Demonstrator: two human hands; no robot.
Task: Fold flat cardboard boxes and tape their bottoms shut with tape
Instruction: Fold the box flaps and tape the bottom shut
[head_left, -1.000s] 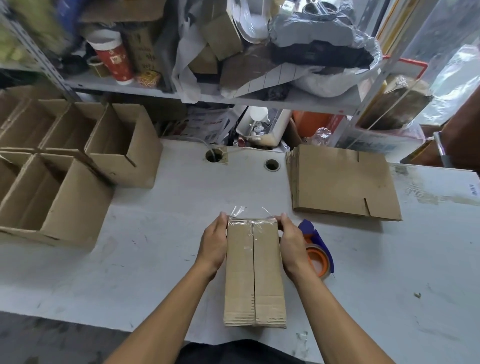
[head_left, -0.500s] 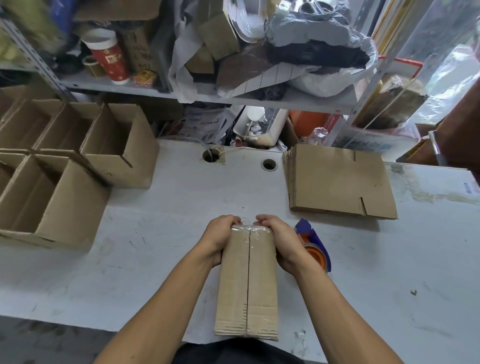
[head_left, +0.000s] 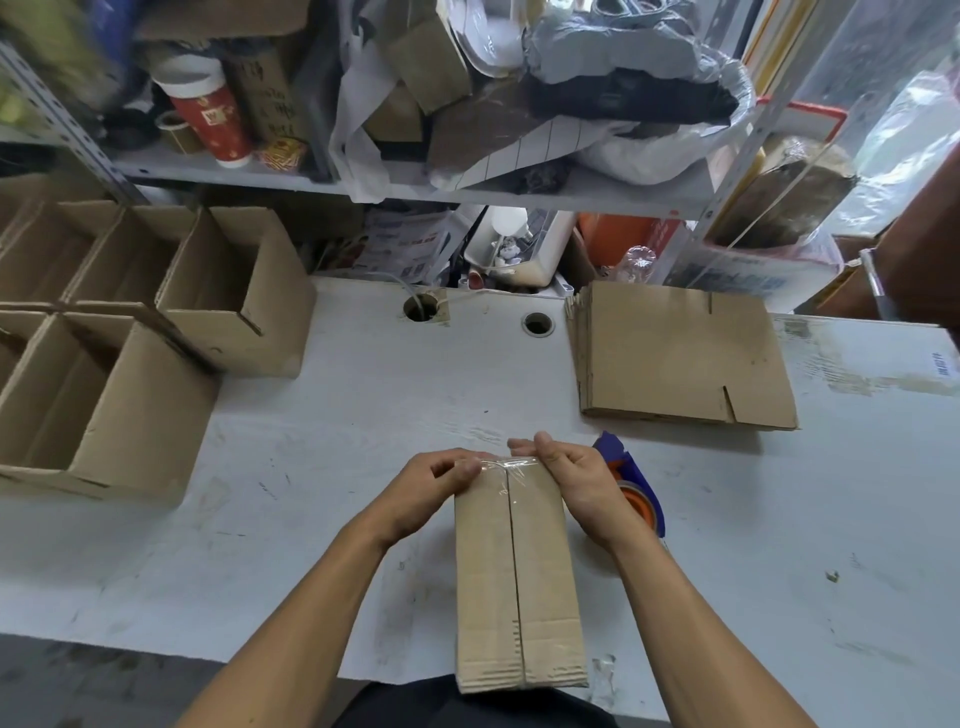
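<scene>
A folded cardboard box (head_left: 517, 582) stands on the white table (head_left: 363, 426) in front of me, its closed bottom flaps facing up with a seam down the middle. Clear tape (head_left: 506, 467) crosses the far end of the seam. My left hand (head_left: 431, 486) rests on the box's far left corner, fingers curled over the tape. My right hand (head_left: 566, 475) rests on the far right corner with fingers reaching over the far edge. A blue and orange tape dispenser (head_left: 636, 488) lies just right of the box, partly hidden by my right wrist.
A stack of flat cardboard boxes (head_left: 680, 353) lies at the back right. Several assembled open boxes (head_left: 130, 332) stand along the left side. Two cable holes (head_left: 537, 323) sit near the table's back edge. A cluttered shelf (head_left: 415, 187) rises behind.
Both hands slid from the box's sides onto its far end and pressed the loose tape ends down. The box shifted slightly toward me.
</scene>
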